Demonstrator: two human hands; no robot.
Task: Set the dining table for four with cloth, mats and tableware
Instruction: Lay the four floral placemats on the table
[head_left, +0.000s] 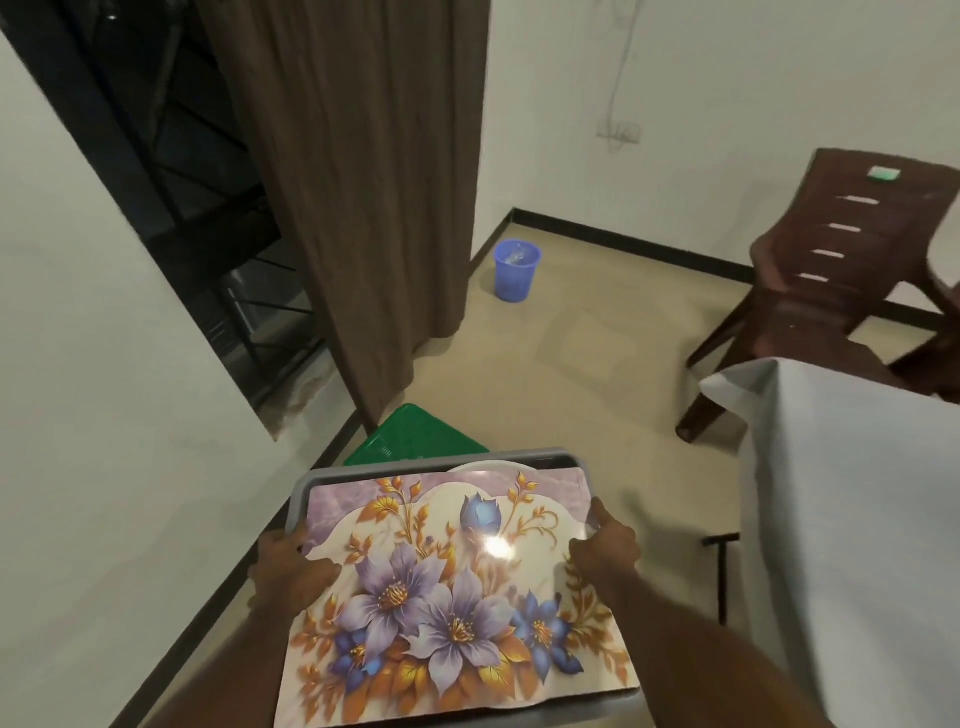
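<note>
The left hand (291, 569) and right hand (605, 545) are gripping the glossy floral mats (447, 587) over the grey tray (332, 475), left of the clothed tabletop (852, 519), and the slick stack is risking sliding apart.

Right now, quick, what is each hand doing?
Left hand: grips the left edge of the floral mat, thumb on top.
Right hand: grips the mat's right edge, over the grey tray.
</note>
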